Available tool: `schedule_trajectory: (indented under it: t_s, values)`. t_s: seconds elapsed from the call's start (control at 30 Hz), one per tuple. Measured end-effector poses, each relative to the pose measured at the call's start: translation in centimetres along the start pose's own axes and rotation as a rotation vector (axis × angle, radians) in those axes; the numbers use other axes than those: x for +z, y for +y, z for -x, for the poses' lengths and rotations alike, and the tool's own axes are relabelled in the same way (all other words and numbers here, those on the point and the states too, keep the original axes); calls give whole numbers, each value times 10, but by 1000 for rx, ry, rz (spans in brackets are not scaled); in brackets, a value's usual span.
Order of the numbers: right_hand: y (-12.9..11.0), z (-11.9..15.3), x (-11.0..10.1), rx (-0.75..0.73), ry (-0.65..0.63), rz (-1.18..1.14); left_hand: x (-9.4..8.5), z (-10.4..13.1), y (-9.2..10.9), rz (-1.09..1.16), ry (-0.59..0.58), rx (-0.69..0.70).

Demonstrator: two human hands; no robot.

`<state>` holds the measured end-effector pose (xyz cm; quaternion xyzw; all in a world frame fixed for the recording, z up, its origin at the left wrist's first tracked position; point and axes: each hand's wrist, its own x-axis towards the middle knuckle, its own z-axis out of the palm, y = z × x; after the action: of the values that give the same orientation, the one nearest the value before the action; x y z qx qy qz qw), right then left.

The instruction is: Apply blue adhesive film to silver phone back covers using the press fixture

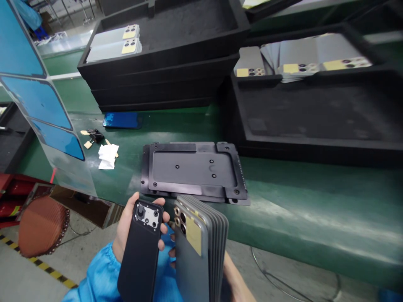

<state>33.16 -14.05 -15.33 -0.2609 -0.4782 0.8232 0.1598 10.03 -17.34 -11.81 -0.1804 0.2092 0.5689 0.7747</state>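
Note:
Near the bottom, my left hand [126,226] is wrapped round a black phone-shaped block [138,256] with a metal plate and small round fittings at its top. Beside it, my right hand [231,272] grips a stack of grey phone back panels [192,260], standing nearly on edge; its fingers are partly hidden behind them. The front panel has camera rings and a yellow sticker [193,236]. Just beyond both hands, a dark metal fixture [192,167] with a shallow rectangular recess lies on the green table [299,197].
Black trays [157,71] stand stacked at the back, with grey panels [110,42] inside. More panels [299,54] sit in black trays [315,142] at the right. A blue phone-shaped piece [121,120], white paper [107,156] and a black clip [95,135] lie at left.

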Motion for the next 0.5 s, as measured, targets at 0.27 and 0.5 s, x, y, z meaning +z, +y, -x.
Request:
schedule_trajectory:
  t_s: [0.27,0.5]
  values:
    - [5,3,-5,-22,-16,24,0,0,-1,12,66,40]
    - [9,5,-4,-21,-12,46,3,-1,-4,-5,79,69]
